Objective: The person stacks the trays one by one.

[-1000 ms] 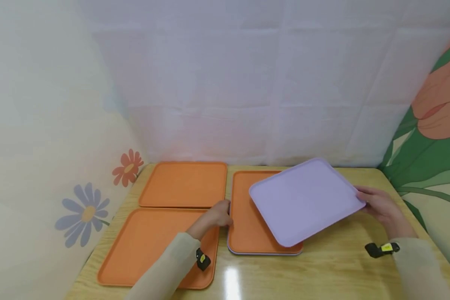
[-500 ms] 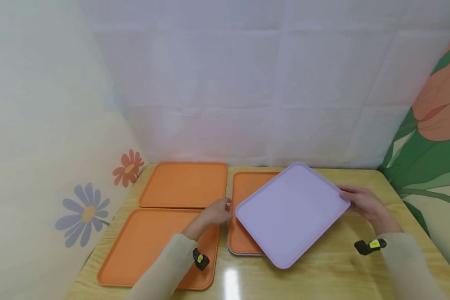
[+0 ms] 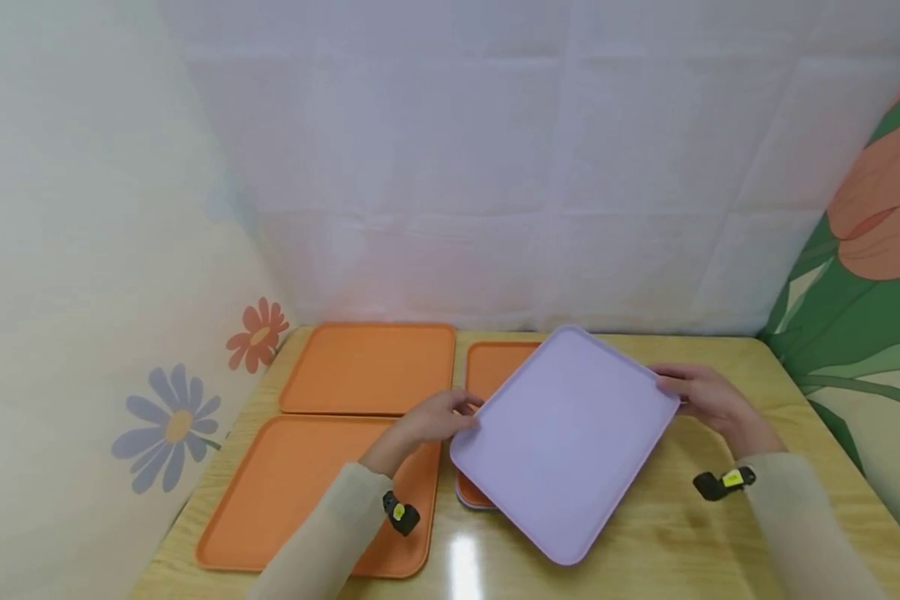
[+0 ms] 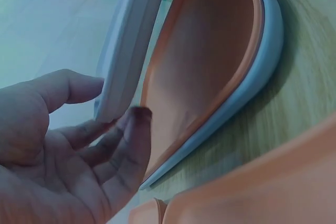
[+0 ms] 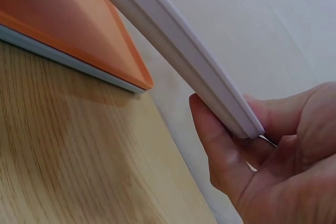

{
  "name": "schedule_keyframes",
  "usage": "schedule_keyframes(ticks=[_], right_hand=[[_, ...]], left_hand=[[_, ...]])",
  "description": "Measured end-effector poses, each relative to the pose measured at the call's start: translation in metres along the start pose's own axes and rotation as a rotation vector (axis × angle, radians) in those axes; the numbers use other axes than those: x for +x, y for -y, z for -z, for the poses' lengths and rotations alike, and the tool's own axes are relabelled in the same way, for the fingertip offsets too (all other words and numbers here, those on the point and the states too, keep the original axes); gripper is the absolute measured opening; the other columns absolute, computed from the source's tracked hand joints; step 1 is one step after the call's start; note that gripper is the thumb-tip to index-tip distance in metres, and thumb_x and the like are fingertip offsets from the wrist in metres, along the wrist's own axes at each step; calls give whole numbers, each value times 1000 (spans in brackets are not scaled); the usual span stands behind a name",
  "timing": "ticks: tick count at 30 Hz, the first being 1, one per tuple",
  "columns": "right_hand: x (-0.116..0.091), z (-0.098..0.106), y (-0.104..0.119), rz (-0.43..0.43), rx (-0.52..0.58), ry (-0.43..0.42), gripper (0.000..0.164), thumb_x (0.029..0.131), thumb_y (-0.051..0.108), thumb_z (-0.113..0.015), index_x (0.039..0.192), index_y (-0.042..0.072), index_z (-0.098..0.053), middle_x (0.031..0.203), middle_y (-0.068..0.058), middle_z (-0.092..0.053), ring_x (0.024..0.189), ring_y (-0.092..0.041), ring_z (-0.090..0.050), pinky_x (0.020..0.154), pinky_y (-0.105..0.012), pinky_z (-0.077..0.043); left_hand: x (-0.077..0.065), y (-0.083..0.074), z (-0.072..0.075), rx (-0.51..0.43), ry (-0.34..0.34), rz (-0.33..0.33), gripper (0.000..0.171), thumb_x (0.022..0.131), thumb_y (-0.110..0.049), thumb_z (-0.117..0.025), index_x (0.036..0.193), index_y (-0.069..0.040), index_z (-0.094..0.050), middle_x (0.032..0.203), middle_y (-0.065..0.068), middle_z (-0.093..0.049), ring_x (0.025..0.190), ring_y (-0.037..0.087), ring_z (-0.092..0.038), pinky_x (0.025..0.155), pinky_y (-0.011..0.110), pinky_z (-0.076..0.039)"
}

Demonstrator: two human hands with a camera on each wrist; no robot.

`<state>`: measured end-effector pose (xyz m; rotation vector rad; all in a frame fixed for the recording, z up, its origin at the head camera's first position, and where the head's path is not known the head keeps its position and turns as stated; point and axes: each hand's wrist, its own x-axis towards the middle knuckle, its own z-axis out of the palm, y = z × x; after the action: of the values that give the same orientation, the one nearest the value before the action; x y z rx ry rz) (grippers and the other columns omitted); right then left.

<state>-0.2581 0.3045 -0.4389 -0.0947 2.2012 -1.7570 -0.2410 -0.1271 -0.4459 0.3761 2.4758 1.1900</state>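
A lilac tray is held raised and turned askew above an orange tray, which lies on another pale purple tray. My right hand pinches the raised tray at its right corner, thumb on top and fingers beneath. At the left corner of the same tray, my left hand has its thumb against the rim and its fingers curled below, as the left wrist view shows. The raised tray covers most of the orange one in the head view.
Two more orange trays lie on the left of the wooden table, one behind and one in front. A pale cloth hangs behind the table, and printed panels with flowers flank it.
The lilac tray has moved left and nearer, turning, with my right hand. My left hand has let go of the lower trays' left edge and come onto the lilac tray's corner.
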Motion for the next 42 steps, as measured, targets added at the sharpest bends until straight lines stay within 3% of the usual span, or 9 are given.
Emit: schedule_keyframes(ticks=[8, 13, 19, 21, 26, 30, 34, 38, 42], right_hand=[[8, -3, 4, -22, -9, 2, 58, 105, 18, -55, 148, -16, -34, 107, 5, -66, 93, -7, -65, 81, -29, -58], [9, -9, 8, -34, 110, -73, 68, 104, 30, -57, 151, -12, -30, 109, 10, -60, 95, -3, -62, 85, -23, -56], [8, -20, 14, 26, 372, -103, 32, 104, 8, -53, 132, -6, -46, 98, 8, -62, 91, -4, -62, 82, -20, -55], [8, -26, 16, 24, 407, -106, 30, 103, 4, -51, 131, -7, -45, 95, 7, -62, 89, -6, -62, 80, -21, -56], [7, -39, 21, -16, 233, -133, 62, 103, 10, -53, 152, -13, -24, 96, 7, -61, 85, -7, -64, 76, -26, -58], [4, -46, 19, -56, 132, -124, 72, 101, 8, -54, 160, -3, -13, 100, 1, -60, 83, -9, -64, 75, -28, -58], [1, -51, 17, -70, 136, -118, 78, 98, 2, -55, 161, 2, -9, 96, 1, -62, 81, -10, -65, 73, -28, -59], [3, -55, 15, -46, 176, -158, 75, 96, 1, -57, 157, -8, -15, 87, 4, -64, 78, -8, -65, 72, -26, -59], [11, -59, 13, -11, 175, -144, 73, 95, -1, -58, 154, -14, -17, 95, 1, -63, 82, -7, -64, 77, -27, -58]], left_hand=[[-5, 0, 2, -124, 82, -6, 43, 88, 0, -66, 131, 1, -61, 96, 7, -62, 73, 15, -56, 57, 27, -49], [-10, 2, 1, -234, 107, 12, 46, 88, 2, -66, 133, 3, -56, 99, 9, -60, 73, 16, -60, 57, 31, -53], [-12, 5, -2, -335, 54, 25, 46, 89, 4, -63, 134, 6, -54, 103, 9, -57, 72, 17, -62, 56, 28, -52], [-13, 4, -3, -351, 38, 29, 45, 89, 5, -62, 133, 7, -53, 102, 10, -57, 71, 17, -61, 56, 28, -52], [-15, 1, -5, -381, 11, 19, 46, 89, 7, -60, 134, 9, -51, 104, 12, -55, 76, 19, -61, 57, 30, -54], [-16, 0, -5, -380, -15, 17, 47, 90, 7, -60, 136, 8, -50, 106, 13, -54, 82, 20, -60, 58, 31, -54], [-18, -1, -5, -363, -31, 16, 46, 91, 6, -60, 136, 6, -51, 108, 13, -54, 81, 19, -60, 57, 29, -52], [-21, -1, -5, -372, -12, 19, 49, 91, 5, -62, 138, 7, -49, 109, 14, -54, 78, 19, -60, 56, 31, -53], [-24, 1, -4, -372, 10, 44, 56, 89, 3, -65, 142, 6, -46, 109, 15, -56, 77, 20, -61, 55, 33, -56]])
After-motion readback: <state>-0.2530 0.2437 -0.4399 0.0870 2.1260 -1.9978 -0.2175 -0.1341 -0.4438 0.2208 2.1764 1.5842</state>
